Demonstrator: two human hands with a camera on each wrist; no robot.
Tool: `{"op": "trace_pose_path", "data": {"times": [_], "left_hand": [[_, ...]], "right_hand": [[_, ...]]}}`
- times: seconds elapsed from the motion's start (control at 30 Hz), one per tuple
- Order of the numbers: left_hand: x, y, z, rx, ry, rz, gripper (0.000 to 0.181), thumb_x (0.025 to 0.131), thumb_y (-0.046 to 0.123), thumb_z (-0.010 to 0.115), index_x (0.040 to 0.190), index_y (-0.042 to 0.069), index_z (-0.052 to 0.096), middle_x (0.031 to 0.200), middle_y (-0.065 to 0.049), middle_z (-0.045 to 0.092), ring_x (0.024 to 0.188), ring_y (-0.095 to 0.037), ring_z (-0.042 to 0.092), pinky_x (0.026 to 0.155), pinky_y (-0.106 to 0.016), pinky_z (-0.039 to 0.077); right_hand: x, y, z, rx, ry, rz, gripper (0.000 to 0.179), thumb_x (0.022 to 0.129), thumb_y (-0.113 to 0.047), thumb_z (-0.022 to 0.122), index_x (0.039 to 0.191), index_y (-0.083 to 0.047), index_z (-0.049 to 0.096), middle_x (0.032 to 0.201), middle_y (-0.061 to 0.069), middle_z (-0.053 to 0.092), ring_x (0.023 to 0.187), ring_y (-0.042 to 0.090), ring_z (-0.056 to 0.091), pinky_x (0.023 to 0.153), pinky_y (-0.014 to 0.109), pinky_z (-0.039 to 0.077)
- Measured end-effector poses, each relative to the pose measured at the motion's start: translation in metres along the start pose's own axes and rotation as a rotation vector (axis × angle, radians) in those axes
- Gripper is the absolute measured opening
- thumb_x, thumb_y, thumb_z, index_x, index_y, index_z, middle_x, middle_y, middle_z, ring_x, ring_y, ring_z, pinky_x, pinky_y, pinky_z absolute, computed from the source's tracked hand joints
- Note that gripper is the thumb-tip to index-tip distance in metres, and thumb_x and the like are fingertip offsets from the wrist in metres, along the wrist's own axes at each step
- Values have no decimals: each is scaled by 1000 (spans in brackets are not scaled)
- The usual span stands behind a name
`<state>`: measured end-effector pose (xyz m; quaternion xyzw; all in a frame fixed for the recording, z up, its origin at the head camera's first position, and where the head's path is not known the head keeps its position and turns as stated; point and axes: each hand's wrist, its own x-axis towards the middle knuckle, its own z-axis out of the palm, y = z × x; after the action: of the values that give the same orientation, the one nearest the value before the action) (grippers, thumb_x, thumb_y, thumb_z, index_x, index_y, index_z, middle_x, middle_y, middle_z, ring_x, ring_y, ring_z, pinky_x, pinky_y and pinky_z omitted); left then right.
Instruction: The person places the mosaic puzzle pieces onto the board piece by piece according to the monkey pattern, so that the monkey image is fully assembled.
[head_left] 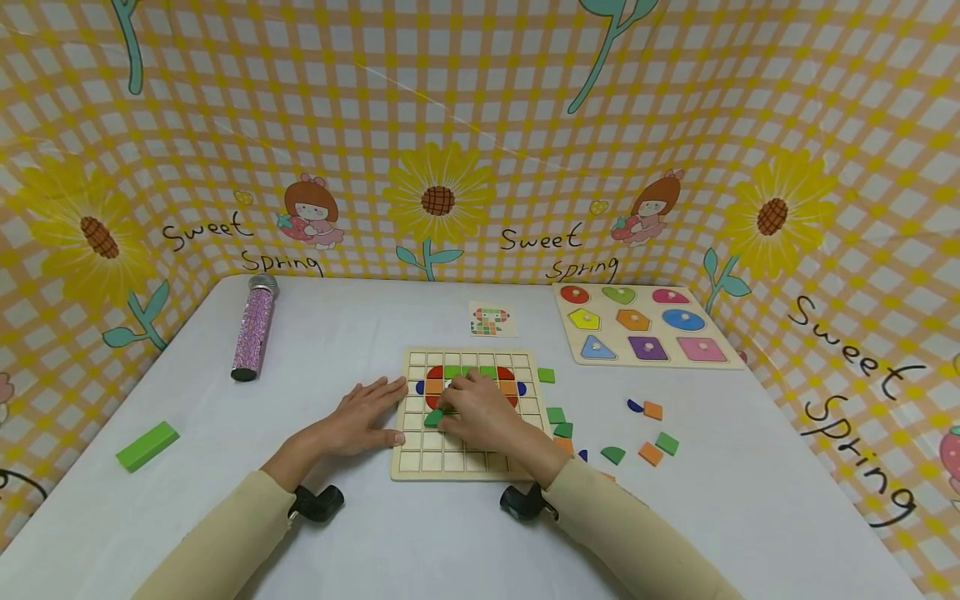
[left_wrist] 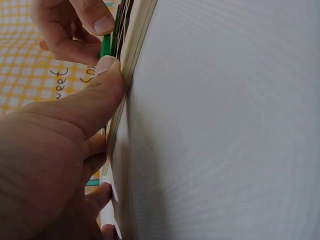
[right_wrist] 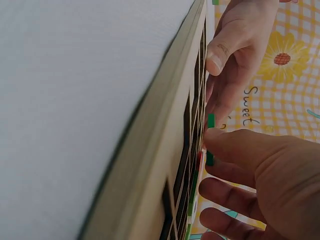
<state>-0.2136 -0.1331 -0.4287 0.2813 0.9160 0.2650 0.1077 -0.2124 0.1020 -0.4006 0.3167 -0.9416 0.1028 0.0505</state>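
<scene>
A wooden grid board (head_left: 420,462) lies in front of me, with red, green, orange and blue pieces set in its upper cells. My right hand (head_left: 483,410) is over the board and pinches a dark green wooden piece (head_left: 432,419) with a rounded side. In the right wrist view that green piece (right_wrist: 210,120) is seen edge-on between thumb and finger, just off the grid. My left hand (head_left: 363,418) rests at the board's left edge, fingers extended and thumb (left_wrist: 102,90) against the rim. Part of the pattern is hidden under the right hand.
Loose green, orange and blue pieces (head_left: 650,453) are scattered right of the board. Behind it lies a pattern card (head_left: 492,319). A knobbed shape puzzle (head_left: 652,346) sits at the back right. To the left are a glittery microphone (head_left: 253,333) and a green block (head_left: 147,447).
</scene>
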Motion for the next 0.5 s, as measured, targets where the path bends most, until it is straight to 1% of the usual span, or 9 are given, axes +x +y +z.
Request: {"op": "trace_pose_path", "data": {"times": [0.2,0.5], "left_hand": [[0,0,0,1,5,4,76,89,38,63,148,6,28,157,-12,23,145,-40,14,114,-65,8],[0,0,1,6,11,16,75,89,37,63,148,4,29,157,-13,24,145,-41,15,113,-65,9]], "right_hand": [[0,0,1,-6,-3,1,19,81,-30,73,95,-17,73,98,-1,66,90,17,49,78,30,42],[0,-1,1,1,-31,20,20,81,-30,74,97,-18,74,99,0,65,91,17,48,78,29,42]]}}
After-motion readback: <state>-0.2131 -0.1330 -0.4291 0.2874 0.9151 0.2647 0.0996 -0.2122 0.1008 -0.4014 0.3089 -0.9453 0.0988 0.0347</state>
